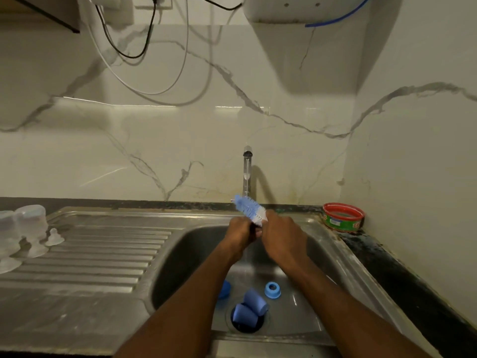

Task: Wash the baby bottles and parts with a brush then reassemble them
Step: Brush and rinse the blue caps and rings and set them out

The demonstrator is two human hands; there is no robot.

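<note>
Two clear bottles (28, 223) stand upside down on the draining board (103, 254), a clear teat (54, 237) beside them. Over the sink (180, 254), under the tap (247, 171), the left hand (240, 233) grips the handle of the blue-and-white brush (249, 210). The right hand (281, 235) curls at the bristle base; what it holds cannot be told. Below lie a ring (272, 290) and two blue caps (251, 307) at the drain. A red-rimmed tub (343, 217) sits far right.

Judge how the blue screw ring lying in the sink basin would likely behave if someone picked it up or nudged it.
The blue screw ring looks like thin hollow plastic, so probably light and stiff. It lies flat on the sink floor, so a nudge would likely slide it, not roll it. The tap is running, so it may be slippery.
</note>
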